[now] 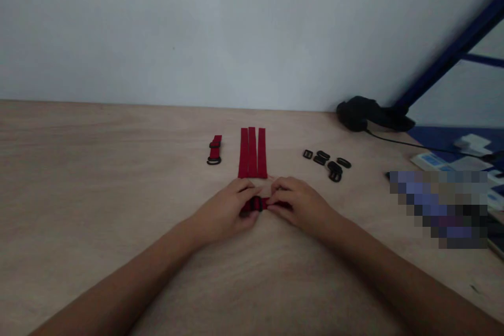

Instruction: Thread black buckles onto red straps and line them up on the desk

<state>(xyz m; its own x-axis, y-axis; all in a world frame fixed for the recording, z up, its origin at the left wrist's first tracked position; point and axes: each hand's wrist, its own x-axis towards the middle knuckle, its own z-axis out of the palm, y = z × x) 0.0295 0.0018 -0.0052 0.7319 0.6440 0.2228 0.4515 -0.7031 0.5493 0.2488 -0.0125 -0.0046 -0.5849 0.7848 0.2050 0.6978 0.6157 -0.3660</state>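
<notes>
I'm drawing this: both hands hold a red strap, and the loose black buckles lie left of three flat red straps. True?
Both hands do hold a red strap, but the head view shows the loose black buckles right of the three flat red straps, not left.

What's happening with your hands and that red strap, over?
Left hand and right hand pinching the red strap. Black buckle on it, between them. Three red strips just beyond; loose black buckles off right. Over.

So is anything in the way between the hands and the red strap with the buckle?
Nothing visible: the left hand and right hand both hold the red strap, one each side of its black slider buckle. The three red strips lie beyond them.
</notes>
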